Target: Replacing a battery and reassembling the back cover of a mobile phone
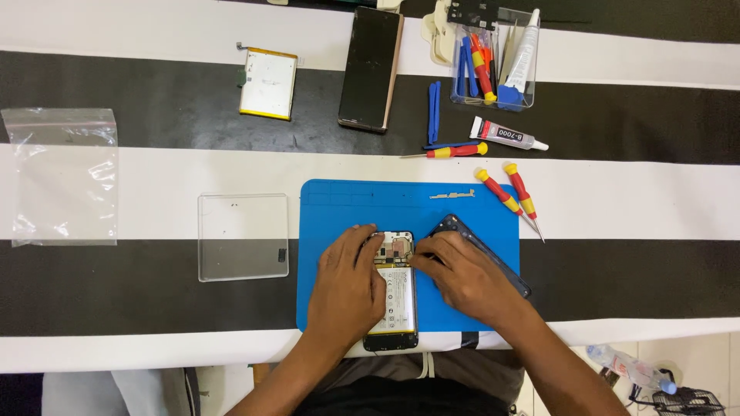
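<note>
An opened phone [394, 296] lies face down on a blue work mat [347, 208], its white battery and upper circuit board exposed. My left hand [348, 281] rests on the phone's left side, fingers reaching the upper board. My right hand [462, 277] pinches at the top right of the board, fingertips closed; whether they hold a small part is hidden. The phone's dark back cover [505, 266] lies under my right hand on the mat. A small metal bracket [452, 195] lies near the mat's top edge.
Two red-yellow screwdrivers [512, 196] lie at the mat's right, a third [455, 151] above it beside blue pry tools [434, 112] and a glue tube [507, 135]. A clear tool box [493, 58], dark phone [371, 68], loose battery [267, 83], clear tray [243, 235] and plastic bag [63, 176] surround them.
</note>
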